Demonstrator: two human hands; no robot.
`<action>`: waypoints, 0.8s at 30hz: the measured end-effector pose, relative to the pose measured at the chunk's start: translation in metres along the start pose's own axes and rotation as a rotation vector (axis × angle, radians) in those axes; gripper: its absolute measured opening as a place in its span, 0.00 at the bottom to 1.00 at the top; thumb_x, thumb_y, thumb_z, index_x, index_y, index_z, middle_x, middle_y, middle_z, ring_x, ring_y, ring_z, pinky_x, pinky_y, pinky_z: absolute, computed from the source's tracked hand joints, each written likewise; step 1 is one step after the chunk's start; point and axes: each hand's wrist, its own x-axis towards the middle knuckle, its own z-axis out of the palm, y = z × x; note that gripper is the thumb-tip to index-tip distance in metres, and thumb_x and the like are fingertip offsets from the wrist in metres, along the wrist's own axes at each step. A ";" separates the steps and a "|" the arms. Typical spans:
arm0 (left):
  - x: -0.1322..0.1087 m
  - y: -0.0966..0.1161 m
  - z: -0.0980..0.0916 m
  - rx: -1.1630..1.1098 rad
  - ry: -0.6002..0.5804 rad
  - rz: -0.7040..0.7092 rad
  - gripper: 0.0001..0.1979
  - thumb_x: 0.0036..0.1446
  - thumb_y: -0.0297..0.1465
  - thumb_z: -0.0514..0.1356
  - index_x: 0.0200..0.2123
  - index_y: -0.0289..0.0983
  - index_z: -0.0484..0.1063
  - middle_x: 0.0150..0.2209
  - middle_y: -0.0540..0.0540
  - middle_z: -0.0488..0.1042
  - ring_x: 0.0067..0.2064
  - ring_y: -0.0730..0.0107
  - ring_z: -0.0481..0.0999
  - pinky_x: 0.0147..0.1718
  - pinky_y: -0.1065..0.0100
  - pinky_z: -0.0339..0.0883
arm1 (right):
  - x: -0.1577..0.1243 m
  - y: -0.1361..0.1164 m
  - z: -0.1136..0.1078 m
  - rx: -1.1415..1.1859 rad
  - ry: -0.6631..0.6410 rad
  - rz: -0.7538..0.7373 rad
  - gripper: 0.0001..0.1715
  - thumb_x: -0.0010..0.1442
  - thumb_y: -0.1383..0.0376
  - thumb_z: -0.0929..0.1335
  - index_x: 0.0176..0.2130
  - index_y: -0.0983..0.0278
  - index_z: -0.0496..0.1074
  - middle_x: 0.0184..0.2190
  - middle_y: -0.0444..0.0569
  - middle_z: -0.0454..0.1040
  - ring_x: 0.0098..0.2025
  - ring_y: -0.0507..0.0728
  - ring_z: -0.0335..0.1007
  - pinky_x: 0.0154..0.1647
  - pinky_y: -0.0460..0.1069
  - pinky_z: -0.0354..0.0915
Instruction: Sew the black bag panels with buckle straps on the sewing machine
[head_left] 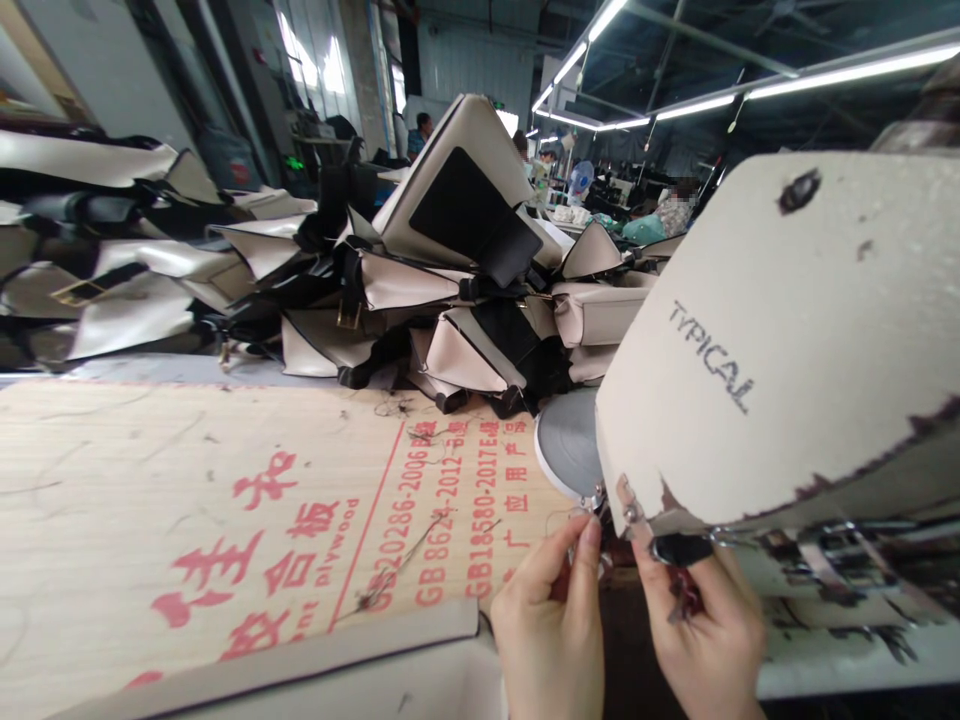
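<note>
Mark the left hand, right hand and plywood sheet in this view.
Left hand (547,635): head view, middle of the hand.
Right hand (705,630): head view, middle of the hand.
Plywood sheet (75,480): head view, bare left surface.

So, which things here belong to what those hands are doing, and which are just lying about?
In use: cream bag panel stamped TYPICAL, by the right hand and left hand.
Lying about: heap of cream-and-black handbags, plywood board, grey disc.

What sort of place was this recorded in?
Probably a handbag factory workshop: heaps of cream-and-black handbags lie beside a plywood work surface, with a co-worker further back under long strip lights.
</note>
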 end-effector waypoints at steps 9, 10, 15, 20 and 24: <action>0.001 0.002 0.001 -0.003 -0.010 -0.014 0.10 0.52 0.33 0.58 0.35 0.36 0.77 0.27 0.48 0.77 0.26 0.71 0.73 0.27 0.75 0.67 | 0.005 -0.004 0.000 -0.045 0.024 -0.024 0.10 0.58 0.66 0.65 0.39 0.68 0.72 0.14 0.44 0.67 0.30 0.58 0.72 0.32 0.47 0.67; 0.001 0.002 0.001 -0.005 -0.014 -0.016 0.10 0.52 0.33 0.58 0.35 0.36 0.77 0.27 0.48 0.77 0.26 0.71 0.73 0.28 0.75 0.67 | 0.005 -0.004 0.000 -0.052 0.028 -0.034 0.11 0.58 0.66 0.65 0.40 0.68 0.72 0.15 0.44 0.67 0.30 0.58 0.72 0.32 0.48 0.67; 0.001 0.004 0.000 -0.002 -0.014 -0.014 0.10 0.52 0.33 0.58 0.35 0.37 0.77 0.27 0.49 0.77 0.26 0.72 0.73 0.28 0.75 0.67 | 0.004 -0.002 0.000 -0.051 0.012 -0.061 0.11 0.59 0.66 0.64 0.40 0.68 0.72 0.15 0.44 0.67 0.29 0.57 0.72 0.33 0.47 0.67; 0.001 0.004 0.000 -0.006 -0.018 -0.021 0.10 0.53 0.33 0.58 0.34 0.36 0.77 0.26 0.49 0.76 0.25 0.73 0.72 0.26 0.76 0.66 | 0.003 -0.003 0.000 -0.091 0.034 -0.039 0.12 0.60 0.63 0.63 0.38 0.68 0.72 0.17 0.46 0.69 0.25 0.55 0.70 0.28 0.46 0.65; 0.001 0.004 -0.001 0.008 -0.012 -0.011 0.10 0.53 0.33 0.58 0.35 0.36 0.77 0.26 0.49 0.77 0.25 0.72 0.72 0.26 0.75 0.66 | 0.002 -0.001 0.001 -0.090 0.028 -0.048 0.12 0.59 0.63 0.64 0.39 0.69 0.72 0.17 0.47 0.69 0.25 0.56 0.69 0.32 0.48 0.66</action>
